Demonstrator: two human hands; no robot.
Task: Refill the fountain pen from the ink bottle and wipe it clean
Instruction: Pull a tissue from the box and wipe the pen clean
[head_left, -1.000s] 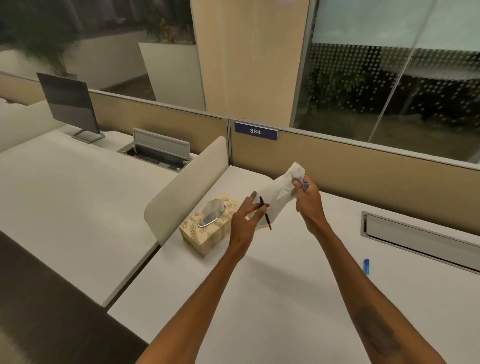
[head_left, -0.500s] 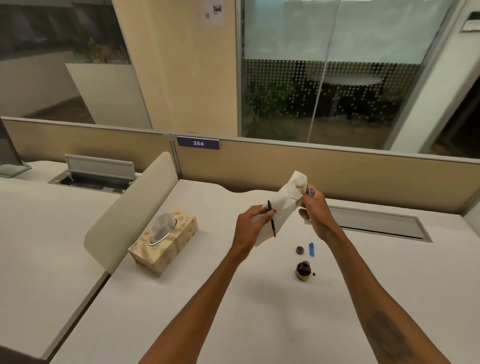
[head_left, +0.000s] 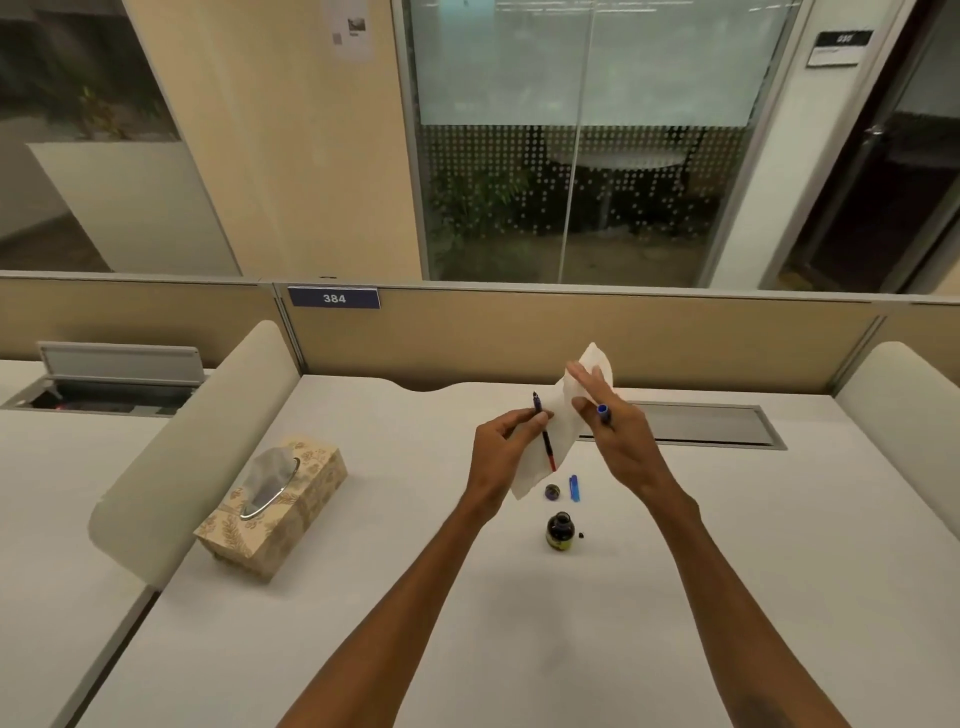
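While our left hand pinches the pen, our right hand, fingers partly spread, holds a tissue and blue cap; ink bottle mid-bench.

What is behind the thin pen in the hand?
A white tissue hangs right behind the pen, which the left hand pinches. The tissue covers part of the desk behind.

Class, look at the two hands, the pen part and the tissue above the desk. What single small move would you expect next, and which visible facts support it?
Probably wrapping the tissue around the pen part and drawing it along. The left hand pinches the thin dark and red piece against the tissue, which the right hand also holds, along with a blue piece. The ink bottle stands open on the desk, so filling seems done.
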